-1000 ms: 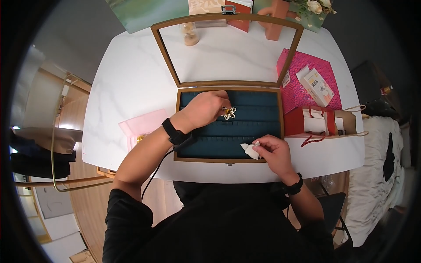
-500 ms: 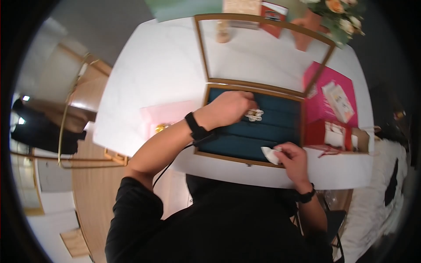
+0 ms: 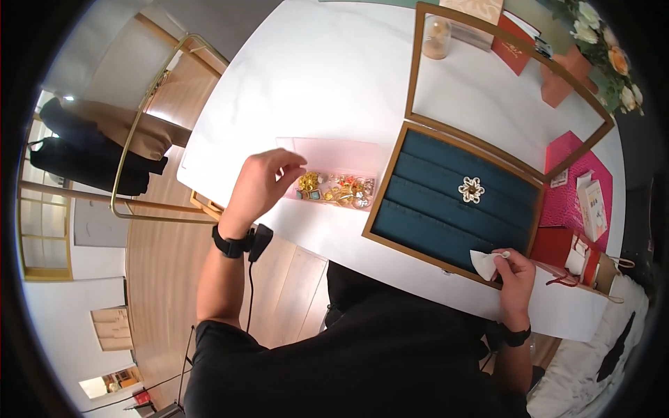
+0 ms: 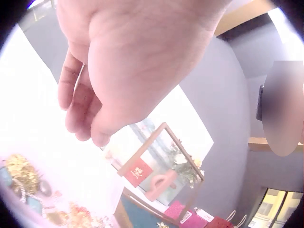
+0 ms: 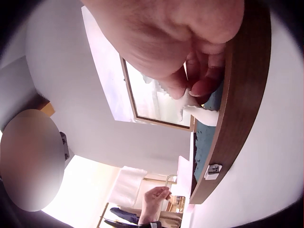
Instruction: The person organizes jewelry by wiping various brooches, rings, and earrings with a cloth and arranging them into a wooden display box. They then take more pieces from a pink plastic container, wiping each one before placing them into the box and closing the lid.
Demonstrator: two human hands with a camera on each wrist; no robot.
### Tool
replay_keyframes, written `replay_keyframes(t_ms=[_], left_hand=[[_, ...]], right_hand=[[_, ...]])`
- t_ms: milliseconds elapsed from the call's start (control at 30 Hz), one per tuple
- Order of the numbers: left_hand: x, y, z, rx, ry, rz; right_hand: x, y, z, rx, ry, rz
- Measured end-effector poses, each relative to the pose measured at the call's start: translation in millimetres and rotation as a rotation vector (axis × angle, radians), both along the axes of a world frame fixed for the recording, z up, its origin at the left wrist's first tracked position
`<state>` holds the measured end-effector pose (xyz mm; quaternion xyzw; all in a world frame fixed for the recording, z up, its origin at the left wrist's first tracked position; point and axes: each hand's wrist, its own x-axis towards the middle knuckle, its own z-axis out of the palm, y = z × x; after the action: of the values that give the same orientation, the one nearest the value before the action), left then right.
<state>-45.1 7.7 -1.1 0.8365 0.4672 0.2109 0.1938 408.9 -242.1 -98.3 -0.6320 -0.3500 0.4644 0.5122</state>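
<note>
A pink box (image 3: 329, 155) of gold and coloured jewellery lies open on the white table. Just left of it and above it hovers the left hand (image 3: 259, 182), fingers loosely bent and holding nothing; the left wrist view shows the same hand (image 4: 128, 61) empty. The wooden case (image 3: 426, 244) has a dark teal lining in rows, its glass lid raised. A white flower-shaped piece with a gold centre (image 3: 472, 189) lies on the lining. At the case's front right corner, the right hand (image 3: 516, 282) pinches a white cloth (image 3: 482, 265), also seen in the right wrist view (image 5: 203, 115).
Right of the case are a pink patterned box (image 3: 566, 202), a small white box (image 3: 592, 212) and a red bag (image 3: 554, 247). Behind the raised lid stand a glass dome (image 3: 437, 38), a red card (image 3: 514, 52) and a vase (image 3: 568, 73) with flowers.
The left hand has left the flower piece in the case and moved left to the pink box. The head view has swung left. The right hand still pinches the cloth.
</note>
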Motion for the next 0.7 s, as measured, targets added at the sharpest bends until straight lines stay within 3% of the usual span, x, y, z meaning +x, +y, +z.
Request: replay_keyframes(t_ms=[167,367,433,700], left_hand=[[-22,-22,-36,-0.079,-0.035,0.089],[-33,-25,-50,0.029,-0.048,0.166],[-36,-22,-53,0.076,-0.107,0.187],[-45,-17,-54,0.027,-0.118,0.204]], right_hand=[[2,-4,0,-0.015,-0.031,-0.068],[2,-9,2,-0.078,-0.121,-0.112],[2,-8,-3,0.018,-0.142,-0.147],[5,-13,-6,0.023,-0.142,-0.183]])
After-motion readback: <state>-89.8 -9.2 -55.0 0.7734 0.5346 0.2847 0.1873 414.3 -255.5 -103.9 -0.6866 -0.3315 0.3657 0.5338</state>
